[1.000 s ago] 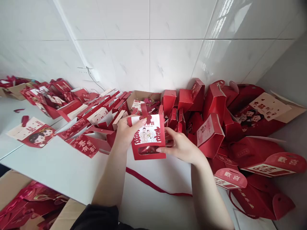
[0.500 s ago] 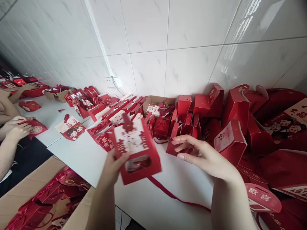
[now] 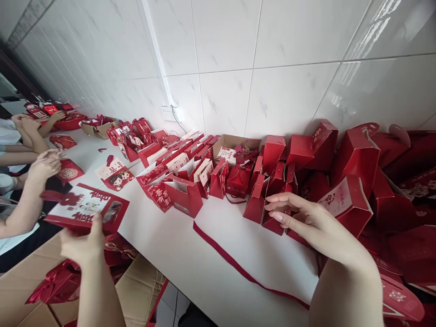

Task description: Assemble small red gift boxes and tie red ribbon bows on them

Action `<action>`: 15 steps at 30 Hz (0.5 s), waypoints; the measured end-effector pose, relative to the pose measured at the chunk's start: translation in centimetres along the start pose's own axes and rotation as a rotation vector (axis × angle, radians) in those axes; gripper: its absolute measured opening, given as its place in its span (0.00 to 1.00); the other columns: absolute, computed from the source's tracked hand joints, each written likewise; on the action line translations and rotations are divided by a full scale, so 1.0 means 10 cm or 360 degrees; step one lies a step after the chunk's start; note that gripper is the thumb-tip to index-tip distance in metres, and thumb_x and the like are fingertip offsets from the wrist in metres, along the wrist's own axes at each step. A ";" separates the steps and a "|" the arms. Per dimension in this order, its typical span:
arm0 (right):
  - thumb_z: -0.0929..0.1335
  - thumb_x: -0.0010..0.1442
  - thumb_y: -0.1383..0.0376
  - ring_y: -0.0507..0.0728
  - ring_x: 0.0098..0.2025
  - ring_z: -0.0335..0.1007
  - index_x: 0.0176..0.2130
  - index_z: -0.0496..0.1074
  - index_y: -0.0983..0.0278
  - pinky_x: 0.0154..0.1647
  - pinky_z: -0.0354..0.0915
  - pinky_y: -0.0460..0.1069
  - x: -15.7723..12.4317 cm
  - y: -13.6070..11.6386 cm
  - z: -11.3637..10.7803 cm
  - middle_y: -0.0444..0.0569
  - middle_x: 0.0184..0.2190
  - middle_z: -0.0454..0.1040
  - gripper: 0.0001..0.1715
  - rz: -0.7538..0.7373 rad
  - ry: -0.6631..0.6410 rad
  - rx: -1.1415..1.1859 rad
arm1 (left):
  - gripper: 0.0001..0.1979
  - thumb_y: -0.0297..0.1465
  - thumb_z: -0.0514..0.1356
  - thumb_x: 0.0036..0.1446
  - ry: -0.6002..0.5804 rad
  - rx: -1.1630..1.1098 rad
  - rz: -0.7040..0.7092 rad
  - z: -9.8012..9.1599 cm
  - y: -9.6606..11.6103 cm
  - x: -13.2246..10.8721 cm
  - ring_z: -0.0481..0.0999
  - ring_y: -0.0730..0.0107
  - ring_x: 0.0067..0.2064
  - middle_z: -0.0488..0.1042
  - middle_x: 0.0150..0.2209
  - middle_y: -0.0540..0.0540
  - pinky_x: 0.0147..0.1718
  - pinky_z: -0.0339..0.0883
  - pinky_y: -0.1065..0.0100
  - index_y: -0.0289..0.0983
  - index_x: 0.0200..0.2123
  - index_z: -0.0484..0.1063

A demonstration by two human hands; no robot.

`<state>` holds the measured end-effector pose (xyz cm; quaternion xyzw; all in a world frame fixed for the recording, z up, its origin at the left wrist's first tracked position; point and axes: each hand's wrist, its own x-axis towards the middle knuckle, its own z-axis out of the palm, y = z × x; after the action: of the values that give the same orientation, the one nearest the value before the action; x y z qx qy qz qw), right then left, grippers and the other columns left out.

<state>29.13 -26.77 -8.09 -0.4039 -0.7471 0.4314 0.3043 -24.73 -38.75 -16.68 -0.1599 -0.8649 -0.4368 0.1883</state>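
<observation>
My left hand [image 3: 83,240] grips a red gift box [image 3: 87,206] with a white printed panel, a clear window and a dark red ribbon bow. It is held at the left, over the open cardboard carton [image 3: 139,286], where other red boxes lie. My right hand [image 3: 296,213] is at the right with its fingers apart, holding nothing. Just behind its fingertips stand several red boxes [image 3: 256,200]; I cannot tell if it touches them. A loose dark red ribbon [image 3: 235,265] stretches across the white table [image 3: 207,254] between my arms.
Rows of red and cream boxes [image 3: 184,195] stand along the tiled wall, with a small cardboard box [image 3: 218,145] of tags among them. Larger red boxes [image 3: 354,154] pile up on the right. At the left edge, co-workers' hands [image 3: 47,163] are near a red box [image 3: 70,170].
My left hand has carried the gift box from mid-table leftward over the carton, and the box has turned. My right hand stays by the standing boxes. The view has shifted left.
</observation>
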 end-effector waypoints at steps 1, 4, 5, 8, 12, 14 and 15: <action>0.67 0.65 0.50 0.58 0.43 0.76 0.55 0.70 0.54 0.37 0.72 0.50 0.01 0.00 0.01 0.50 0.51 0.77 0.22 0.0001 -0.0004 -0.0011 | 0.42 0.57 0.61 0.51 -0.0078 0.0100 -0.0057 0.15 -0.07 0.05 0.73 0.37 0.58 0.75 0.55 0.33 0.58 0.67 0.45 0.28 0.56 0.67; 0.67 0.66 0.49 0.57 0.42 0.76 0.55 0.70 0.54 0.37 0.71 0.50 0.02 0.01 0.00 0.49 0.50 0.78 0.21 0.0020 0.0001 -0.0066 | 0.44 0.57 0.64 0.47 -0.0338 0.0137 -0.0088 0.53 -0.20 0.13 0.74 0.36 0.57 0.76 0.52 0.31 0.58 0.67 0.47 0.26 0.54 0.66; 0.67 0.65 0.49 0.57 0.42 0.76 0.54 0.71 0.54 0.36 0.71 0.49 0.02 0.01 0.00 0.48 0.50 0.78 0.22 0.0025 0.0010 -0.0087 | 0.45 0.57 0.64 0.47 -0.0425 0.0141 -0.0100 0.63 -0.23 0.14 0.74 0.36 0.58 0.75 0.54 0.29 0.57 0.68 0.46 0.26 0.56 0.64; 0.67 0.65 0.48 0.57 0.40 0.76 0.54 0.71 0.54 0.35 0.71 0.49 0.03 0.03 -0.02 0.48 0.50 0.78 0.22 0.0042 0.0032 -0.0140 | 0.49 0.56 0.65 0.46 -0.0579 0.0197 -0.0145 0.83 -0.28 0.13 0.71 0.35 0.60 0.69 0.59 0.24 0.56 0.68 0.46 0.26 0.60 0.59; 0.66 0.65 0.47 0.58 0.39 0.77 0.54 0.71 0.55 0.34 0.71 0.50 0.06 0.02 -0.01 0.50 0.49 0.79 0.23 0.0065 0.0022 -0.0166 | 0.53 0.58 0.63 0.47 -0.0562 0.0318 -0.0121 1.02 -0.20 0.27 0.58 0.29 0.67 0.59 0.63 0.16 0.62 0.53 0.38 0.21 0.61 0.56; 0.66 0.65 0.47 0.59 0.38 0.77 0.54 0.72 0.56 0.34 0.72 0.51 0.09 0.00 0.01 0.51 0.47 0.80 0.24 0.0067 0.0006 -0.0154 | 0.54 0.59 0.61 0.49 -0.0642 0.0419 -0.0150 1.15 -0.09 0.42 0.57 0.28 0.67 0.60 0.61 0.13 0.63 0.47 0.37 0.16 0.61 0.54; 0.66 0.65 0.47 0.59 0.38 0.77 0.54 0.72 0.56 0.34 0.72 0.51 0.10 -0.02 0.03 0.51 0.47 0.80 0.24 0.0063 -0.0004 -0.0148 | 0.54 0.58 0.61 0.49 -0.0673 0.0411 -0.0151 1.22 -0.03 0.50 0.60 0.27 0.65 0.61 0.59 0.12 0.62 0.48 0.37 0.15 0.60 0.55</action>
<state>28.39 -26.04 -7.96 -0.4318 -0.7586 0.4026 0.2758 -31.55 -28.38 -21.21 -0.1816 -0.9403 -0.2880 0.0014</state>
